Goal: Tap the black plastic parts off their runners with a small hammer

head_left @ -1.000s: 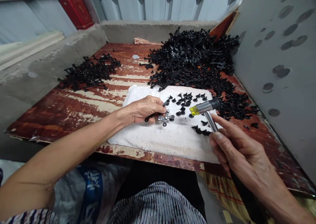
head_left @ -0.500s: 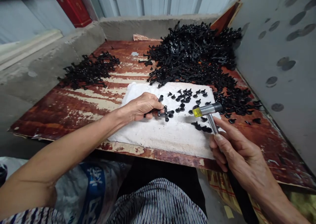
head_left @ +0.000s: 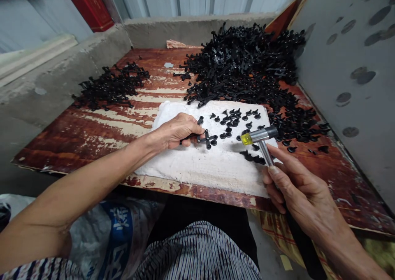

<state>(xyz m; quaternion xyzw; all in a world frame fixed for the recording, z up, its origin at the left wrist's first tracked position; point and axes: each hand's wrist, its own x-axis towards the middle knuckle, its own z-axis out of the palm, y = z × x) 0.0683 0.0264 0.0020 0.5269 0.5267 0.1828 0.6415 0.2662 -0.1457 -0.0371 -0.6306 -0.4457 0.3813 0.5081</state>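
My left hand (head_left: 185, 131) is closed on a black linked part (head_left: 207, 139) made of small jointed arms with round ends, held over a folded white cloth (head_left: 191, 164). The fingers cover some of the part. My right hand (head_left: 296, 185) grips a mallet (head_left: 261, 136) by its metal neck and dark handle. Its head has a yellow face on the left and a black one on the right, and hangs above the cloth's right side. Several small black round-based pieces (head_left: 231, 121) lie scattered on the cloth between the hands.
A large heap of black parts (head_left: 247, 61) covers the back right of the worn red-brown table (head_left: 160, 84). At the left lies a smaller black heap (head_left: 112, 86). A concrete ledge (head_left: 197, 31) runs behind, and a grey panel (head_left: 348, 86) stands along the right.
The view has shifted very slightly. Both hands stay nearly where they were, with the linked part and the mallet still held.
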